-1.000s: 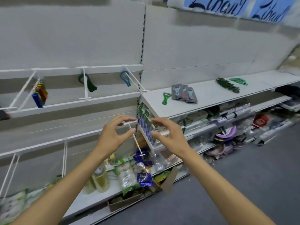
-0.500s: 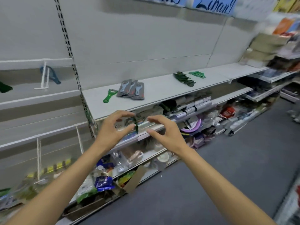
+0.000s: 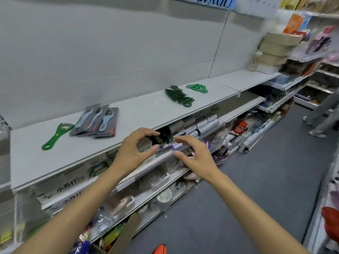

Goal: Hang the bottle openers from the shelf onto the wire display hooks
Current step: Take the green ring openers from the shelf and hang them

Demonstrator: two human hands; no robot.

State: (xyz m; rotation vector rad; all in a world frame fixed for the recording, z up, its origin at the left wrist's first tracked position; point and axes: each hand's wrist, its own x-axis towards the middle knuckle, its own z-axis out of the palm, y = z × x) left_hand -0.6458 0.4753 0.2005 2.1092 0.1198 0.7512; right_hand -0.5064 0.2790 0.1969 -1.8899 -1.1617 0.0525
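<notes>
bottle openers (image 3: 180, 97) on shelf (image 3: 139, 116) — hands (image 3: 133, 153) empty

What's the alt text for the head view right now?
Both bare hands, left hand and right hand, hover empty with curled fingers in front of a white store shelf. On it lie a single green bottle opener, grey carded openers, and two green opener piles farther right.

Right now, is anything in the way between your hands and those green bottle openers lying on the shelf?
Nothing visible blocks them. Both the left hand and right hand hover empty in front of the shelf edge. The single green opener, the dark green row and the bright green pile lie uncovered on top.
</notes>
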